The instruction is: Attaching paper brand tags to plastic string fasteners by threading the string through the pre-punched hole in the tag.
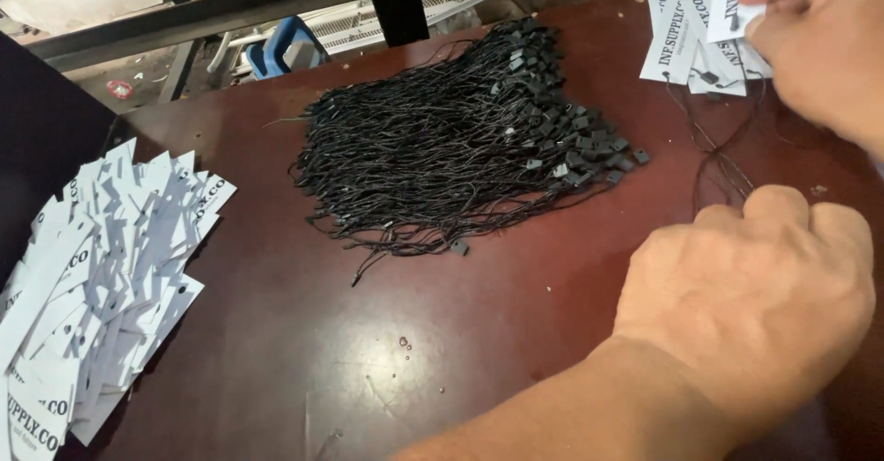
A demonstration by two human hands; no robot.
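Both hands are bare, with no gloves, rings or watch; the left hand [750, 281] shows a bare forearm, sleeveless; the right hand [820, 42] likewise.

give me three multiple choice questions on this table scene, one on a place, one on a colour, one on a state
1. Where does the big loose pile of white paper tags lie?
A. at the left edge of the table
B. in the middle of the table
C. under the bundle of strings

2. What colour is the bundle of strings in the middle of the table?
A. white
B. red
C. black

3. How is the left hand shaped?
A. flat with fingers spread
B. closed into a loose fist
C. pointing with one finger

Answers:
1 A, the pile is spread along the left side, apart from the strings.
2 C, the cords and their small end pieces are black.
3 B, the knuckles are up and the fingers curled under, beside a few thin strings, while the right hand is at the small stack of tags.
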